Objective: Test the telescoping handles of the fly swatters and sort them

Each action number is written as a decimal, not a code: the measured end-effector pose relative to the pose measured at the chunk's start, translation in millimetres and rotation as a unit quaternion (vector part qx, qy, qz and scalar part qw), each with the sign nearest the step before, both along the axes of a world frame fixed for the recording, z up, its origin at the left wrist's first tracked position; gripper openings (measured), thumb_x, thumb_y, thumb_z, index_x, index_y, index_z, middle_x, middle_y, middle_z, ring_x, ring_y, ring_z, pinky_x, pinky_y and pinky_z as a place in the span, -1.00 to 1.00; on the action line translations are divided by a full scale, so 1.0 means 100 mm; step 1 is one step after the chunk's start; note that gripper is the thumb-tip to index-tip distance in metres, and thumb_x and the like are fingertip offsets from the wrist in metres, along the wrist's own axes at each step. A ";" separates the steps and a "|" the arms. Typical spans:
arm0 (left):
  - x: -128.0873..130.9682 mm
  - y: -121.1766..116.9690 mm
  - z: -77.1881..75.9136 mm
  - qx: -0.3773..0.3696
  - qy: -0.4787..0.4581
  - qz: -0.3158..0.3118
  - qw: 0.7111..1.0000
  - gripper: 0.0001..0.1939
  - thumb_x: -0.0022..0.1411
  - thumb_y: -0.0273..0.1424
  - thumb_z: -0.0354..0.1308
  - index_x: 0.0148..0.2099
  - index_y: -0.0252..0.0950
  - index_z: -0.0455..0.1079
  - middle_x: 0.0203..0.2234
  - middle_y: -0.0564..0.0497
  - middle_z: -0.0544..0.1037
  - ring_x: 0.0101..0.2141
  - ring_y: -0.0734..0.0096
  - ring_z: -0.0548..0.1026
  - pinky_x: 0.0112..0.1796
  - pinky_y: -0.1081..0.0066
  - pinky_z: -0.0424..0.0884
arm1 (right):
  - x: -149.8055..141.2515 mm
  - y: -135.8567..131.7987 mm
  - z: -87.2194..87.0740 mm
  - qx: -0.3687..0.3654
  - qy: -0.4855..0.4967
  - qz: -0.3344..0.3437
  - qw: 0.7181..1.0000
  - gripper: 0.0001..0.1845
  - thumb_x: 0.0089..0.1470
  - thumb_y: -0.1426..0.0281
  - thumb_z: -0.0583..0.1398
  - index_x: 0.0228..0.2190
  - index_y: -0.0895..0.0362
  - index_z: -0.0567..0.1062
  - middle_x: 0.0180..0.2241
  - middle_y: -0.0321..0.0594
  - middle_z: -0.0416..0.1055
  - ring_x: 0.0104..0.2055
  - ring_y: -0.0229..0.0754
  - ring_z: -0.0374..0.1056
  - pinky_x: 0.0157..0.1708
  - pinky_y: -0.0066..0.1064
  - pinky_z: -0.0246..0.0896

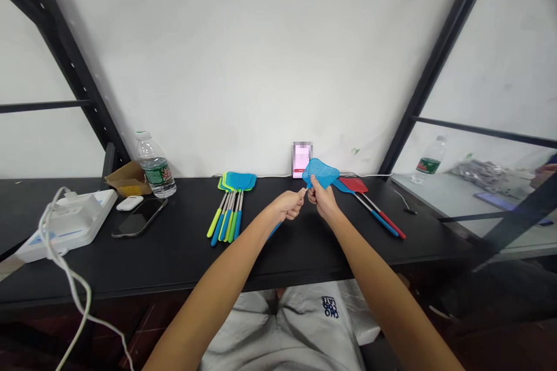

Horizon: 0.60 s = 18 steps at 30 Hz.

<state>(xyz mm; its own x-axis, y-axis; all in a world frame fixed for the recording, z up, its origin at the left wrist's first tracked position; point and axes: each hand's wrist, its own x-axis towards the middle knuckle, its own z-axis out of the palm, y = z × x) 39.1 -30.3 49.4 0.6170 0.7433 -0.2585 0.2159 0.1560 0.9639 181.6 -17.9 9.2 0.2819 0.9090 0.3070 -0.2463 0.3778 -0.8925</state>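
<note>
Between my hands is a blue fly swatter (325, 172), raised above the black table with its mesh head up and to the right. My left hand (289, 205) is closed around its thin shaft, and the blue handle end shows below that hand. My right hand (321, 198) pinches the lower edge of the head, thumb on the mesh. To the left lies a fanned pile of several blue, green and yellow fly swatters (232, 200). On the right rest a red fly swatter (374, 208) and another blue fly swatter (378, 220), their heads partly overlapping.
A lit phone (301, 161) leans on the wall behind my hands. At left are a water bottle (155, 168), a cardboard box (128, 178), a white earphone case (129, 203), a dark phone (140, 218) and a power strip (73, 223) with cables. Black frame posts (435, 63) flank the table.
</note>
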 end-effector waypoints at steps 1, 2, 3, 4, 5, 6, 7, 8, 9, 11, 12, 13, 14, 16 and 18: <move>-0.01 0.01 0.00 -0.015 -0.008 -0.011 1.000 -0.43 0.32 0.10 -0.17 -0.53 -0.23 -0.05 -0.77 0.25 -0.10 -0.75 0.66 -0.17 -0.66 0.53 -0.26 | 0.00 0.00 0.00 -0.002 0.002 -0.001 1.000 -0.40 -0.02 0.02 0.31 -0.70 0.11 0.14 -0.74 -0.43 0.05 -0.74 -0.45 -0.04 -0.78 -0.54 -0.21; -0.01 0.02 0.00 -0.030 -0.013 -0.021 0.999 -0.44 0.32 0.09 -0.18 -0.53 -0.23 -0.05 -0.77 0.25 -0.11 -0.75 0.66 -0.17 -0.67 0.54 -0.26 | 0.00 0.00 0.01 -0.003 0.004 -0.001 1.000 -0.40 -0.03 0.01 0.31 -0.70 0.11 0.14 -0.74 -0.43 0.04 -0.74 -0.45 -0.04 -0.78 -0.54 -0.20; -0.01 0.03 0.00 -0.044 -0.016 -0.029 0.998 -0.44 0.33 0.09 -0.19 -0.53 -0.23 -0.05 -0.77 0.25 -0.11 -0.75 0.65 -0.18 -0.67 0.54 -0.26 | 0.01 0.00 0.01 -0.004 0.007 -0.001 1.000 -0.39 -0.04 0.00 0.31 -0.70 0.11 0.14 -0.74 -0.43 0.04 -0.74 -0.45 -0.03 -0.78 -0.54 -0.20; -0.01 0.05 0.00 -0.056 -0.020 -0.037 0.998 -0.44 0.34 0.07 -0.21 -0.53 -0.23 -0.06 -0.77 0.24 -0.12 -0.75 0.65 -0.18 -0.68 0.54 -0.26 | 0.01 0.01 0.01 -0.006 0.009 0.000 1.000 -0.39 -0.04 0.00 0.31 -0.69 0.11 0.15 -0.74 -0.43 0.05 -0.74 -0.45 -0.03 -0.78 -0.54 -0.19; -0.01 0.05 0.00 -0.067 -0.024 -0.045 0.996 -0.45 0.36 0.06 -0.23 -0.52 -0.24 -0.06 -0.77 0.24 -0.12 -0.75 0.64 -0.19 -0.68 0.54 -0.26 | 0.01 0.00 0.01 -0.007 0.012 0.001 1.000 -0.39 -0.05 -0.01 0.31 -0.69 0.11 0.16 -0.74 -0.43 0.05 -0.74 -0.45 -0.02 -0.78 -0.54 -0.19; -0.01 0.06 0.00 -0.077 -0.027 -0.051 0.995 -0.45 0.37 0.04 -0.25 -0.52 -0.24 -0.06 -0.77 0.23 -0.12 -0.75 0.64 -0.19 -0.69 0.54 -0.25 | 0.01 0.00 0.02 -0.009 0.014 0.001 1.000 -0.40 -0.05 -0.02 0.31 -0.69 0.11 0.16 -0.73 -0.43 0.06 -0.74 -0.45 -0.02 -0.78 -0.54 -0.18; -0.01 0.06 0.00 -0.085 -0.030 -0.055 0.994 -0.46 0.38 0.03 -0.26 -0.52 -0.24 -0.06 -0.77 0.23 -0.12 -0.75 0.63 -0.18 -0.69 0.55 -0.25 | 0.02 0.00 0.02 -0.010 0.017 0.002 1.000 -0.40 -0.05 -0.02 0.31 -0.68 0.11 0.16 -0.73 -0.43 0.07 -0.74 -0.44 -0.02 -0.78 -0.53 -0.18; -0.01 0.06 0.00 -0.091 -0.032 -0.058 0.994 -0.46 0.38 0.02 -0.27 -0.52 -0.24 -0.06 -0.77 0.23 -0.12 -0.75 0.63 -0.18 -0.70 0.55 -0.24 | 0.02 0.00 0.02 -0.011 0.019 0.003 1.000 -0.40 -0.06 -0.03 0.31 -0.68 0.11 0.16 -0.73 -0.42 0.07 -0.74 -0.44 -0.01 -0.78 -0.53 -0.17; -0.01 0.06 0.01 -0.095 -0.034 -0.059 0.993 -0.46 0.38 0.02 -0.28 -0.52 -0.24 -0.07 -0.76 0.23 -0.12 -0.75 0.63 -0.18 -0.70 0.56 -0.23 | 0.02 -0.01 0.03 -0.011 0.020 0.004 1.000 -0.40 -0.05 -0.03 0.31 -0.68 0.10 0.16 -0.73 -0.42 0.08 -0.74 -0.44 -0.01 -0.78 -0.53 -0.16; -0.01 0.05 0.02 -0.101 -0.034 -0.059 0.993 -0.46 0.38 0.03 -0.28 -0.52 -0.24 -0.07 -0.76 0.23 -0.12 -0.75 0.63 -0.17 -0.71 0.57 -0.22 | 0.02 -0.01 0.02 -0.014 0.020 0.005 1.000 -0.40 -0.05 -0.03 0.31 -0.68 0.10 0.17 -0.73 -0.42 0.09 -0.74 -0.44 -0.01 -0.78 -0.53 -0.16; -0.01 0.04 0.03 -0.102 -0.034 -0.059 0.992 -0.46 0.38 0.03 -0.29 -0.52 -0.24 -0.08 -0.76 0.22 -0.12 -0.75 0.63 -0.17 -0.71 0.57 -0.22 | 0.02 0.00 0.02 -0.015 0.020 0.005 1.000 -0.40 -0.05 -0.04 0.31 -0.68 0.10 0.17 -0.73 -0.42 0.09 -0.74 -0.44 -0.01 -0.78 -0.52 -0.16; -0.02 0.03 0.03 -0.104 -0.034 -0.060 0.992 -0.46 0.38 0.03 -0.29 -0.51 -0.24 -0.08 -0.76 0.22 -0.12 -0.75 0.63 -0.17 -0.71 0.58 -0.22 | 0.03 0.00 0.02 -0.015 0.019 0.005 1.000 -0.40 -0.05 -0.04 0.30 -0.68 0.10 0.17 -0.73 -0.42 0.09 -0.74 -0.44 -0.01 -0.78 -0.52 -0.15; -0.02 0.03 0.04 -0.106 -0.034 -0.062 0.992 -0.46 0.38 0.03 -0.29 -0.51 -0.24 -0.08 -0.76 0.22 -0.12 -0.75 0.63 -0.17 -0.72 0.58 -0.22 | 0.03 0.00 0.01 -0.014 0.018 0.004 1.000 -0.40 -0.06 -0.05 0.30 -0.68 0.10 0.18 -0.73 -0.42 0.09 -0.74 -0.44 -0.01 -0.78 -0.52 -0.15; -0.02 0.02 0.04 -0.109 -0.038 -0.064 0.991 -0.46 0.38 0.03 -0.29 -0.51 -0.24 -0.08 -0.75 0.22 -0.12 -0.75 0.63 -0.17 -0.71 0.58 -0.22 | 0.04 0.02 0.00 -0.011 0.019 0.003 1.000 -0.40 -0.06 -0.06 0.30 -0.68 0.11 0.19 -0.73 -0.41 0.10 -0.74 -0.44 0.00 -0.77 -0.52 -0.15; -0.02 0.02 0.04 -0.112 -0.046 -0.067 0.990 -0.46 0.38 0.03 -0.29 -0.51 -0.24 -0.08 -0.75 0.22 -0.12 -0.75 0.63 -0.18 -0.71 0.58 -0.23 | 0.04 0.02 -0.01 -0.008 0.021 0.003 1.000 -0.39 -0.06 -0.06 0.30 -0.68 0.11 0.19 -0.72 -0.40 0.11 -0.74 -0.43 0.00 -0.77 -0.52 -0.15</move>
<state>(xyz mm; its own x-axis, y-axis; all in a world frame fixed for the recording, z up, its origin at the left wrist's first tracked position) 37.3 -28.2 53.7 0.7348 0.5829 -0.3469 0.1631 0.3446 0.9245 185.9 -15.5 8.0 0.2888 0.9152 0.2811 -0.2856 0.3626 -0.8871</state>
